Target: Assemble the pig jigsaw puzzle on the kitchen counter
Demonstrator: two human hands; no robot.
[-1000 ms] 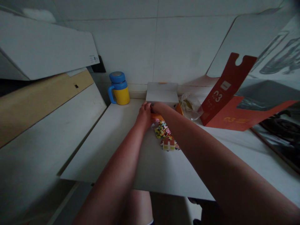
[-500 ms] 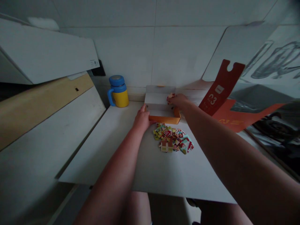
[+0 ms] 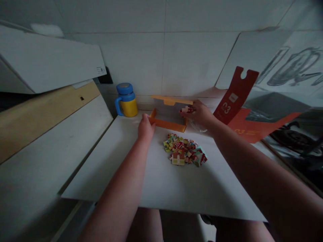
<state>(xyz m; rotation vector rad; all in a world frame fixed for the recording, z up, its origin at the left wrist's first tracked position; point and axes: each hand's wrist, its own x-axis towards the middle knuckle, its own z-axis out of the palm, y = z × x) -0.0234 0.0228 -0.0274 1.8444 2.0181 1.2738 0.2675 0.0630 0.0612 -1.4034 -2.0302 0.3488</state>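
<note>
An orange cardboard box (image 3: 168, 125) with a pale inside stands at the back of the white table, its lid partly raised. My left hand (image 3: 146, 127) grips the box's left front corner. At the box's right side, my right hand (image 3: 200, 113) is closed on a few jigsaw puzzle pieces (image 3: 186, 110); its fingers are also close to the lid's right end, and I cannot tell if they touch it. A pile of colourful jigsaw pieces (image 3: 184, 150) lies on the table in front of the box.
A blue and yellow mug (image 3: 127, 101) stands at the back left. Clear plastic (image 3: 198, 127) lies right of the box. An open red-orange carton (image 3: 252, 126) is at the right. White and wooden boards (image 3: 47, 111) lean at the left. A tiled wall closes off the back of the table (image 3: 113, 161).
The box has shifted left with my left hand, and its lid has come forward and partly down. My right hand has moved slightly right, still holding puzzle pieces.
</note>
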